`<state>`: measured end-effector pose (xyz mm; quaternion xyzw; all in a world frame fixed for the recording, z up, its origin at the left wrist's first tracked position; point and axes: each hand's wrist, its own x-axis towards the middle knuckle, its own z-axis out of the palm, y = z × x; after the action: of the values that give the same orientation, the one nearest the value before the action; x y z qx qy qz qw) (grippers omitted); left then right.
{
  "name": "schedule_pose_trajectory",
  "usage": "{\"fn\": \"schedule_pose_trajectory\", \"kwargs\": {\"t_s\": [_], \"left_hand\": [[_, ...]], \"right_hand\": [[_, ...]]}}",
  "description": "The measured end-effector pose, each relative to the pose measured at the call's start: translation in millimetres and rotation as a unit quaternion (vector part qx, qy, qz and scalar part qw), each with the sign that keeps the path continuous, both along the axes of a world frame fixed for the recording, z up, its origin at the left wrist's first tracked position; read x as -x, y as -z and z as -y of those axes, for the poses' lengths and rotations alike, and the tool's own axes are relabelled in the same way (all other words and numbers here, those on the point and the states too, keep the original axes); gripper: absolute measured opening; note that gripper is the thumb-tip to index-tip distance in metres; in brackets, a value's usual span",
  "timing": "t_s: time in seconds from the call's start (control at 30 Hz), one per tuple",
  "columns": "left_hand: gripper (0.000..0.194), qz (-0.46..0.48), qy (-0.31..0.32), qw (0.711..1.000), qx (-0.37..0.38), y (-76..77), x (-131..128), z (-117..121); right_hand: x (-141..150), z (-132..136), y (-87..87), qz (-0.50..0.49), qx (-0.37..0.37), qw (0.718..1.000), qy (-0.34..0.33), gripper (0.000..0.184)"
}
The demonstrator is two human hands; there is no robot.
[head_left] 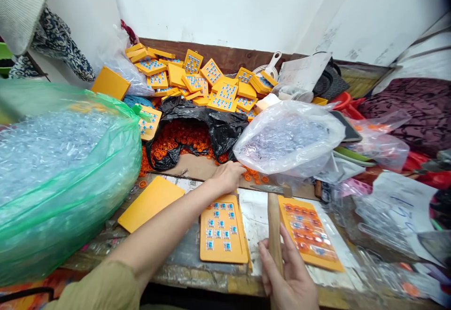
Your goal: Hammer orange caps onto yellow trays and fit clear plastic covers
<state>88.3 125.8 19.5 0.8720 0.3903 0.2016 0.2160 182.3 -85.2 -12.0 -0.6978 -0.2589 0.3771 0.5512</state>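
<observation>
My left hand (228,175) reaches forward over the bench, fingers curled down on the small orange rings (254,176) spilled beside the black bag (211,131); what it pinches is hidden. Just below it lies a yellow tray (222,231) holding several blue-and-white parts. My right hand (287,275) grips the wooden handle of a hammer (274,225), whose metal head lies near the clear bag. A second yellow tray (310,235) filled with orange-capped parts lies to the right of the handle.
A large green bag of clear parts (59,169) fills the left. A clear bag (289,138) sits centre right. A heap of filled yellow trays (204,82) lies at the back. A plain yellow tray (150,203) lies left of the hand.
</observation>
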Motion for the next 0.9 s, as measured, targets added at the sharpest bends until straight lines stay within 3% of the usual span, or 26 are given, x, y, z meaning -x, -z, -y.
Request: {"fn": "schedule_pose_trajectory", "kwargs": {"t_s": [0.1, 0.33, 0.43, 0.53, 0.63, 0.73, 0.9], "left_hand": [[0.013, -0.035, -0.005, 0.999, 0.027, 8.3, -8, -14], [0.015, -0.064, -0.005, 0.994, 0.084, 9.6, 15, -16], [0.009, -0.047, -0.026, 0.995, 0.084, 1.4, 27, -1], [0.025, -0.014, -0.043, 0.995, 0.091, -7.7, 47, 31], [0.039, 0.011, -0.061, 0.993, 0.098, -8.8, 69, 66], [0.043, 0.050, -0.079, 0.991, 0.100, -1.6, 80, 86], [0.051, 0.132, -0.105, 0.978, 0.126, 10.2, 80, 91]], "right_hand": [[-1, 1, 3.4, -0.009, 0.002, 1.000, 0.000, 0.091], [2, -2, 0.6, -0.011, 0.008, 1.000, -0.004, 0.088], [1, 0, -2.2, -0.013, 0.002, 1.000, -0.004, 0.087], [-9, 9, 1.7, 0.063, 0.006, 0.997, -0.034, 0.075], [-20, 16, 5.2, 0.193, -0.035, 0.975, -0.104, 0.055], [-20, 15, -2.3, 0.275, -0.110, 0.944, -0.147, 0.040], [-13, 8, -23.2, 0.361, -0.229, 0.883, -0.192, 0.051]]}}
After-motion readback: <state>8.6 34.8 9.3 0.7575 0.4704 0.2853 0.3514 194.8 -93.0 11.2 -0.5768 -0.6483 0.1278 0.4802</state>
